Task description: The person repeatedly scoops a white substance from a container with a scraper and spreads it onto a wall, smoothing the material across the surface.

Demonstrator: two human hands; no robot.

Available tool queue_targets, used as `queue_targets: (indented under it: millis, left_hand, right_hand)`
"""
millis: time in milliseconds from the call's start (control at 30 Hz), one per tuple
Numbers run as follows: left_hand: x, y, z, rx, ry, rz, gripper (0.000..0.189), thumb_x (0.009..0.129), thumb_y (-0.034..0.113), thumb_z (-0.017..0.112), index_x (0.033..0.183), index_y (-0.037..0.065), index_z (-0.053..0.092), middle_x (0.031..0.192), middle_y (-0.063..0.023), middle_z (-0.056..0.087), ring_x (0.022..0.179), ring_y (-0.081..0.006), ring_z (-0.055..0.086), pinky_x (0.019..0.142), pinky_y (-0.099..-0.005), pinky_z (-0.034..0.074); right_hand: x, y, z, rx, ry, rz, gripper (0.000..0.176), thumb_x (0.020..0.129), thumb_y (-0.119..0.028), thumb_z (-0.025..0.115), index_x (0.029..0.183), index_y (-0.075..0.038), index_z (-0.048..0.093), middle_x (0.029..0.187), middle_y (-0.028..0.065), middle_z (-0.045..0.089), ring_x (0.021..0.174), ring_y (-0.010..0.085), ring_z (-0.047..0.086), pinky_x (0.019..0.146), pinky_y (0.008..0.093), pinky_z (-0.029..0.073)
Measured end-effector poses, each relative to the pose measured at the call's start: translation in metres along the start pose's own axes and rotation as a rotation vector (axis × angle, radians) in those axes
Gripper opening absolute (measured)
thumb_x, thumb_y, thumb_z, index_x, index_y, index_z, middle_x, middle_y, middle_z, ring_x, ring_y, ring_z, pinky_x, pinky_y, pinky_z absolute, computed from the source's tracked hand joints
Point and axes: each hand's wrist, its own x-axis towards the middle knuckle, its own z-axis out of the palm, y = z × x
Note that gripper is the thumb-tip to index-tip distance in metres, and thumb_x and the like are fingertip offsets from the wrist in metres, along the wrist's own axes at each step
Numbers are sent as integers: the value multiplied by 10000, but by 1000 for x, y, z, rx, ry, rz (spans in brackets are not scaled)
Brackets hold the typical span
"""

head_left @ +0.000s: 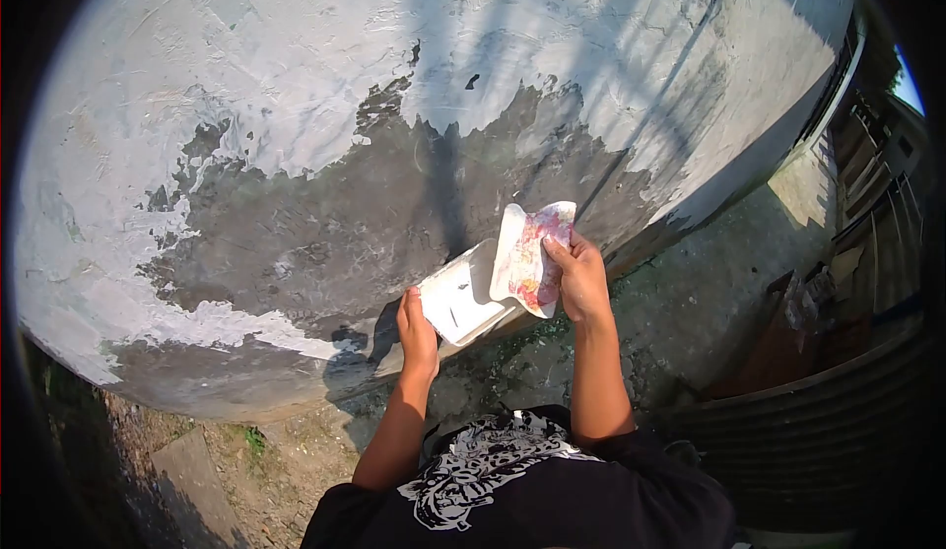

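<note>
My left hand (418,337) is closed on the left edge of a shallow white container (457,298), which is tilted in front of the wall. A pale, curved scraper-like piece with pink and red stains (533,258) is pinched in my right hand (579,275), thumb on its face. Its lower left part overlaps the right side of the container; whether the two touch cannot be made out. Beyond both hands stands a wall (325,224) with white coating around a bare, dark grey patch.
A concrete strip (690,283) runs along the wall's base to the right. Corrugated sheeting (808,436) and piled scraps (803,308) lie at the right. At the lower left, a flat slab (197,485) rests on dirt ground. Shadows fall across the wall.
</note>
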Motion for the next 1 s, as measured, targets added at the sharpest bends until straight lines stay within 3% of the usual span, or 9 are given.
queue_targets:
  millis: [200, 267, 367, 567, 700, 767, 867, 933, 1000]
  left_hand:
    - [11, -31, -5, -24, -5, -10, 470, 1100, 359, 412, 1308, -47, 522, 1261, -138, 626, 1141, -210, 630, 977, -346, 491]
    - [8, -23, -5, -79, -66, -54, 526, 1095, 369, 436, 1358, -83, 491, 1358, -147, 554, 1263, -210, 522, 1084, -345, 382]
    - [7, -19, -1, -123, -50, -62, 529, 1094, 371, 437, 1366, -80, 483, 1355, -150, 557, 1265, -213, 524, 1086, -345, 381]
    - [4, -6, 2, -158, -73, -33, 523, 1089, 377, 448, 1361, -68, 487, 1319, -141, 582, 1203, -218, 571, 1036, -346, 434]
    - [-4, 11, -9, -134, 83, -24, 521, 1090, 389, 429, 1360, -51, 495, 1321, -149, 594, 1191, -227, 594, 1018, -355, 459]
    - [-2, 16, -30, -191, 7, 17, 522, 1093, 431, 368, 1355, 6, 522, 1331, -135, 609, 1238, -249, 595, 1069, -379, 452]
    - [-4, 35, -53, -237, 64, 7, 566, 1084, 466, 363, 1399, 18, 504, 1387, -115, 582, 1268, -274, 577, 1085, -406, 443]
    - [-10, 46, -65, -255, 27, 31, 580, 1079, 482, 369, 1410, 25, 502, 1402, -108, 573, 1276, -281, 571, 1087, -419, 442]
    - [-12, 55, -76, -259, 225, 86, 614, 1060, 525, 393, 1431, 46, 496, 1418, -111, 563, 1302, -288, 551, 1079, -444, 446]
  right_hand:
    - [6, 10, -19, 246, 149, 178, 309, 1010, -82, 591, 1271, 84, 579, 1205, 177, 690, 1055, 261, 703, 932, 406, 573]
    - [8, 10, -23, 656, 292, 293, 341, 1027, -95, 556, 1323, 72, 535, 1277, 211, 649, 1120, 317, 680, 983, 485, 568]
    - [8, 9, -27, 712, 207, 267, 400, 1022, -60, 532, 1395, 61, 457, 1361, 221, 584, 1252, 354, 605, 1065, 517, 515]
    - [19, -30, 10, 599, 160, -27, 287, 1008, -26, 549, 1276, 78, 567, 1260, 182, 662, 1109, 263, 680, 992, 395, 562]
    - [40, -45, 33, 295, 372, -527, 206, 1009, -51, 592, 1161, 72, 658, 1095, 117, 715, 896, 156, 676, 812, 329, 545]
    - [44, -52, 55, -286, 578, -679, 223, 1012, -67, 605, 1181, 66, 664, 1066, 97, 719, 881, 147, 678, 802, 325, 548]
    - [77, -31, 88, -761, 694, -1087, 332, 910, 16, 645, 1241, 45, 649, 1210, 234, 700, 1133, 403, 685, 917, 392, 546]
    - [92, -2, 107, -973, 607, -1076, 393, 845, 56, 640, 1237, 34, 651, 1285, 276, 642, 1215, 471, 609, 974, 430, 531]
    - [110, 35, 123, -1066, 634, -1043, 428, 815, 45, 650, 1242, 19, 647, 1338, 250, 622, 1246, 424, 605, 945, 415, 556]
